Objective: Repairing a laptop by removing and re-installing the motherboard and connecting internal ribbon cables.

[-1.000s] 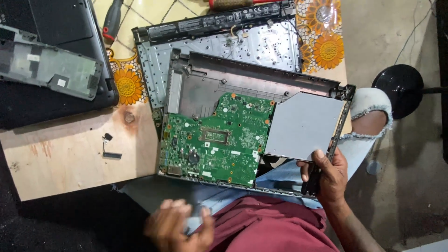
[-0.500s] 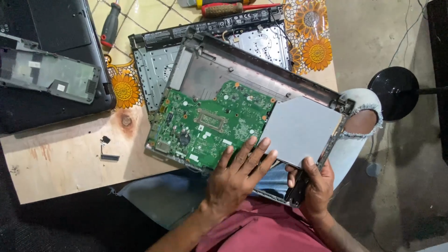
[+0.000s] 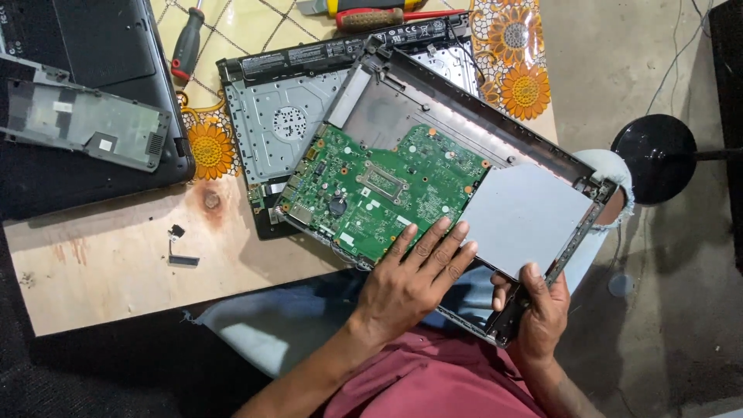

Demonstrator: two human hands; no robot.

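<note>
An opened laptop base [image 3: 402,101] lies tilted, half on the desk [image 3: 116,263] and half over my lap. My left hand [image 3: 410,282] lies flat, fingers spread, on the near edge of its green circuit board [image 3: 387,190]. My right hand [image 3: 542,310] closes its grip on the base's near corner, beside the grey drive [image 3: 526,217]. Another laptop shell [image 3: 286,124] lies beneath; a screwdriver [image 3: 188,45] rests further back

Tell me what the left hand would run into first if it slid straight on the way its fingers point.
The left hand lies flat with fingertips on the near edge of the green circuit board, pointing up-right. Straight on, it would probably cross the board's corner and meet the grey metal drive beside it, though heights are unclear.
</note>
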